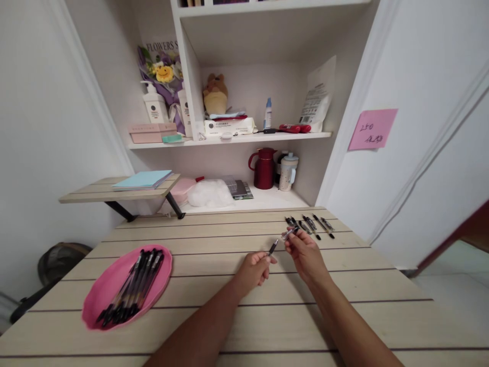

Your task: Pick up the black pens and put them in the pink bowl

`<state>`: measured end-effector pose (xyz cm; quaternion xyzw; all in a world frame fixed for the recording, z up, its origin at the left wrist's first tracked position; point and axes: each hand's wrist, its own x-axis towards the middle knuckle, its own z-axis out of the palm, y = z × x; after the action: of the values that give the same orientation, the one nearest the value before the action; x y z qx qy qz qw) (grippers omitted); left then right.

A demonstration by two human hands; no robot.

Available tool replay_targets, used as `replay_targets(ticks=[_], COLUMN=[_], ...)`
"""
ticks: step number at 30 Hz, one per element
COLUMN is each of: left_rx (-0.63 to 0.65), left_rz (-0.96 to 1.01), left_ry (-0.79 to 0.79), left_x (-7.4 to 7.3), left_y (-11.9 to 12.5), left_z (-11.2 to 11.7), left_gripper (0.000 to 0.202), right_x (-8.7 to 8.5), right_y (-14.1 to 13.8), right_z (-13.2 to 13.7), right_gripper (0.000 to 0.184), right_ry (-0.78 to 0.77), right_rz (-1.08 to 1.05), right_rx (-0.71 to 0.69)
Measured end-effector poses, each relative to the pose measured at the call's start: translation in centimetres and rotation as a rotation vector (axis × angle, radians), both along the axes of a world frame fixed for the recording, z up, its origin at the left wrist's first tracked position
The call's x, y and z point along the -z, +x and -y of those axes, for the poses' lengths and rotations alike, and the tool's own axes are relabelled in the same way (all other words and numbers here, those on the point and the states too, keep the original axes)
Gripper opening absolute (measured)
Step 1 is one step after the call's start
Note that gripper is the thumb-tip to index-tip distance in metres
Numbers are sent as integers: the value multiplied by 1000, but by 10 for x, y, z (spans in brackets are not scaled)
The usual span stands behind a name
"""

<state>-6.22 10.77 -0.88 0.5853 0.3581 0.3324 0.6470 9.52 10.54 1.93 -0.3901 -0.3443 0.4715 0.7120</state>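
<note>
Above the middle of the wooden table, my left hand is closed around a black pen whose tip sticks up and to the right. My right hand pinches a pen cap just right of that tip; the two pieces are a little apart. Several black pens lie in a row on the table just beyond my right hand. A pink oval tray at the front left holds several more black pens.
Behind the table stands a white shelf unit with a dark red jug, a mug, bottles and boxes. A small raised wooden shelf with a light blue notebook sits at the back left. A pink note hangs on the right wall.
</note>
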Motion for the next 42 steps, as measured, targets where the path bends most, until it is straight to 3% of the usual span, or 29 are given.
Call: replay_targets(ticks=[12,30,42], left_rx=[7,-24,-27], left_rz=[-28,-10,-12], left_ry=[30,16,-22], left_x=[2,3,-1], left_y=[1,2,2], left_z=[-1,-2,-2], left_gripper=[43,37,28], right_x=[-1,10,3], right_y=[-5,-13,-23], right_z=[2,3,9], right_gripper=[38,31,33], right_ry=[-41,-67,-93], right_rz=[76,252,242], right_rx=[-18,-127,-173])
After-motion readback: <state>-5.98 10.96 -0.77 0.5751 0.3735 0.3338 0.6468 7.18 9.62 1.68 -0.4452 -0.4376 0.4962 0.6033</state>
